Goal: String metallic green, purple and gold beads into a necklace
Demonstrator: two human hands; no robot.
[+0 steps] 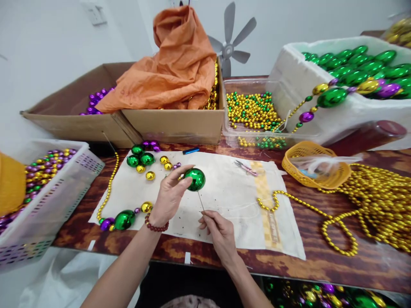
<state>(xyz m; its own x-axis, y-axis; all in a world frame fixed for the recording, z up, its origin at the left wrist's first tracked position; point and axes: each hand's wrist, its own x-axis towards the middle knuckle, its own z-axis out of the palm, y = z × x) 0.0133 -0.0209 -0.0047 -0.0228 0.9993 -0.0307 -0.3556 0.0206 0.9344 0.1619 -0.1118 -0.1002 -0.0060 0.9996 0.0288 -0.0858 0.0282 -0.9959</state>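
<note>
Between the thumb and fingers of my left hand [171, 194] is a shiny green ball bead [196, 179]. My right hand [220, 233] pinches a long thin needle [201, 201], whose upper end meets the underside of that bead; whether it has entered a hole cannot be seen. A white cloth [224, 184] lies under both hands. Left of them, a partly strung strand runs from small gold beads [109, 188] to a large green bead [125, 220] and a gold bead [147, 207]. Loose green beads [137, 159] and gold beads [150, 175] sit farther back.
Snips [245, 167] and a blue pen-like item [191, 150] lie on the cloth. Around it stand a cardboard box [173, 126], a clear bin [231, 132], a foam box [285, 81], a yellow basket [316, 179] and a white crate [77, 171]. Gold bead strands [379, 201] pile at right.
</note>
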